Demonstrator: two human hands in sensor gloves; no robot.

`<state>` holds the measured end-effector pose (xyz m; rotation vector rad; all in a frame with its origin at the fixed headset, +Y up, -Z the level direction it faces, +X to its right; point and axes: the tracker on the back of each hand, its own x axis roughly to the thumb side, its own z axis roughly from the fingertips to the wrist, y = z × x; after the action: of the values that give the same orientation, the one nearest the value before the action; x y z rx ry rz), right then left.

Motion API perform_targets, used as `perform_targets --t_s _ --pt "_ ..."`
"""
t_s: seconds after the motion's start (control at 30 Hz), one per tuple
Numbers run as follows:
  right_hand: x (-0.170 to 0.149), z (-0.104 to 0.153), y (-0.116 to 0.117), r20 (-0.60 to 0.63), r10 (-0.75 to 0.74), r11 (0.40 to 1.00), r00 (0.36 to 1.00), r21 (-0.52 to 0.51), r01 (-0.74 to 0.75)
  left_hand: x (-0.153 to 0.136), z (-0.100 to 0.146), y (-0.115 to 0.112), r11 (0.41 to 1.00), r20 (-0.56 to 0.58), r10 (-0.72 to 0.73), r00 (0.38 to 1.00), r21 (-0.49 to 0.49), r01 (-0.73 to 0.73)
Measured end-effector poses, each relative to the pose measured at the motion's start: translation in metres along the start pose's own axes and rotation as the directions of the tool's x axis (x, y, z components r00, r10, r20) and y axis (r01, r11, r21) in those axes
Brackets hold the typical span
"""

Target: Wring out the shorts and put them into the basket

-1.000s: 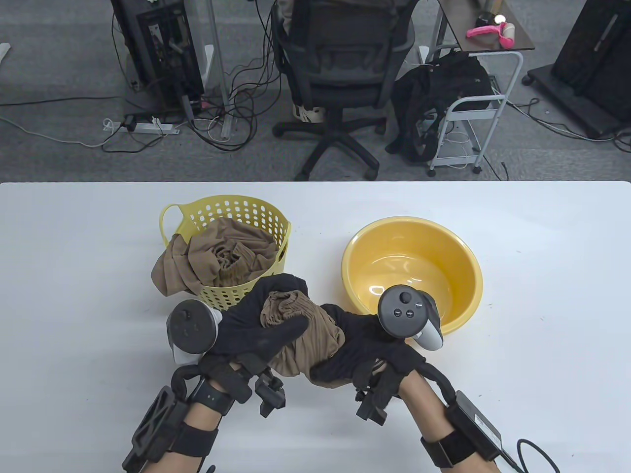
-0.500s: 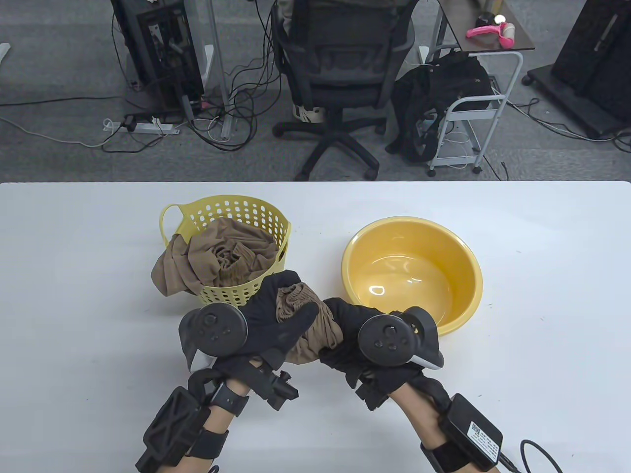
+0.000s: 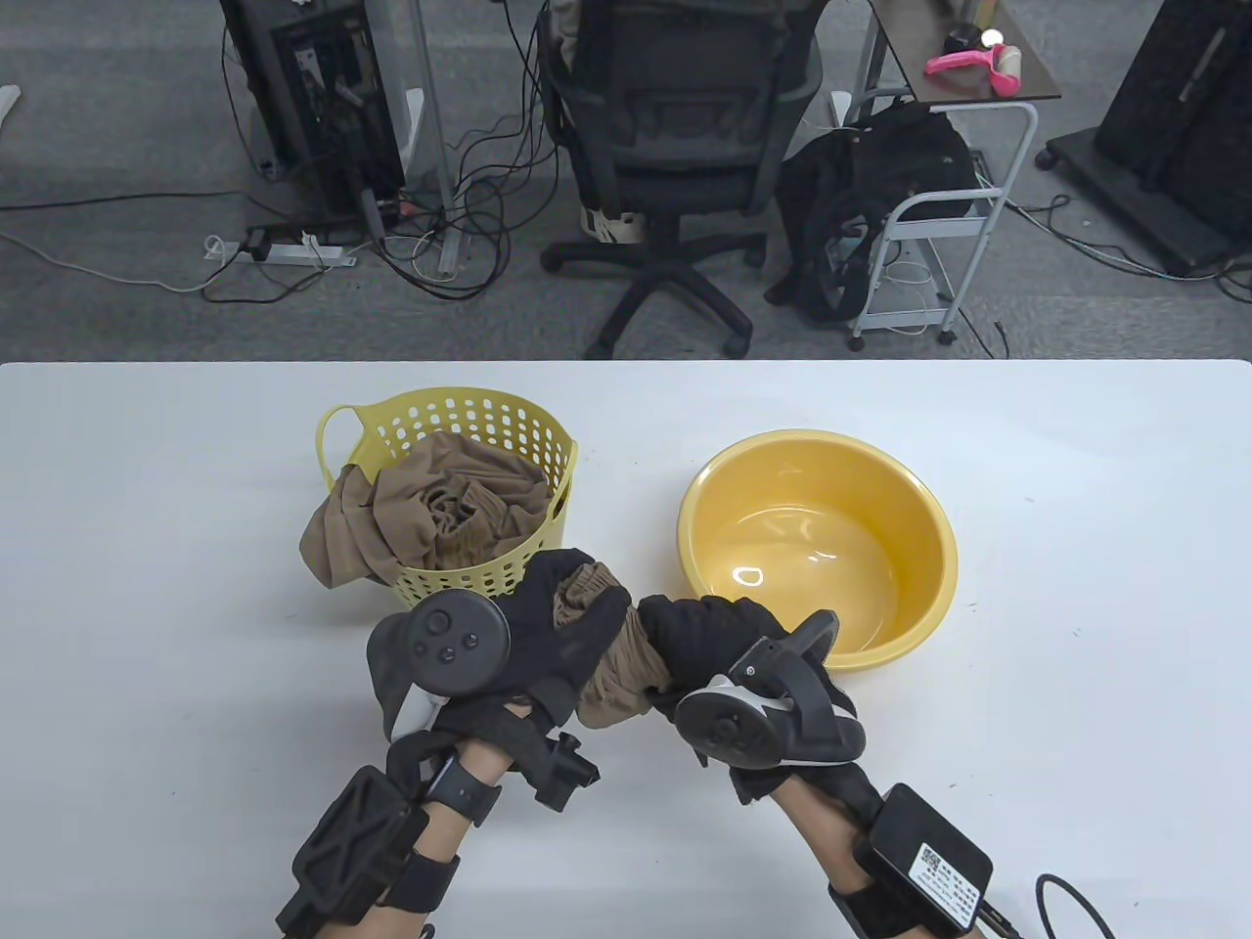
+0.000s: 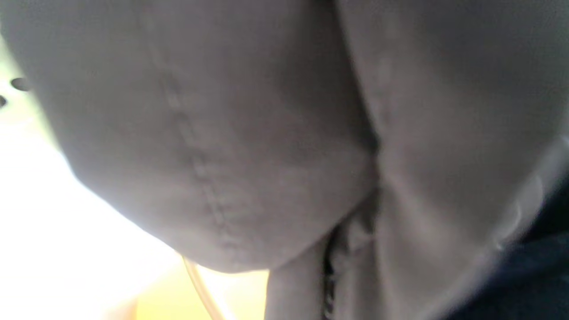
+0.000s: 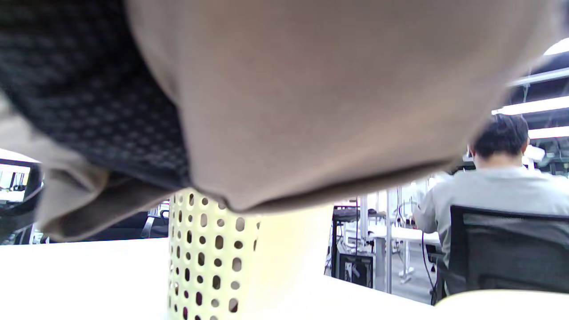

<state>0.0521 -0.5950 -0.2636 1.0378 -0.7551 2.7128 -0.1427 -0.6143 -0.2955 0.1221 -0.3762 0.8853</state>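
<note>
White table (image 3: 147, 587); office chair (image 3: 675, 147) and cart (image 3: 939, 215) behind. Basket (image 3: 469, 421): brown cloth (image 3: 430, 518). Bowl (image 3: 919, 548). Shorts (image 3: 611, 670) above the table, gripped by left hand (image 3: 548, 636) and right hand (image 3: 704, 646).

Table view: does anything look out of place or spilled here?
One thing: the brown garment in the pale yellow perforated basket spills over the basket's near-left rim, touching the white table. No water shows on the table. Both hands grip the twisted brown shorts normally.
</note>
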Motion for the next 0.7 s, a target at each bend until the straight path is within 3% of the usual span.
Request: perform_targets --t_s 0.43,0.7 --pt "0.018 -0.002 -0.002 0.113 0.251 0.966 0.961 -0.101 -0.240 -0.010 -0.002 0.002 0.993 -0.163 0.096 0.982 -0.048 -0.105" --pt "0.020 -0.002 -0.005 0.124 0.283 0.956 0.951 -0.117 -0.269 -0.010 -0.001 0.002 0.993 -0.157 0.102 0.982 -0.050 -0.111"
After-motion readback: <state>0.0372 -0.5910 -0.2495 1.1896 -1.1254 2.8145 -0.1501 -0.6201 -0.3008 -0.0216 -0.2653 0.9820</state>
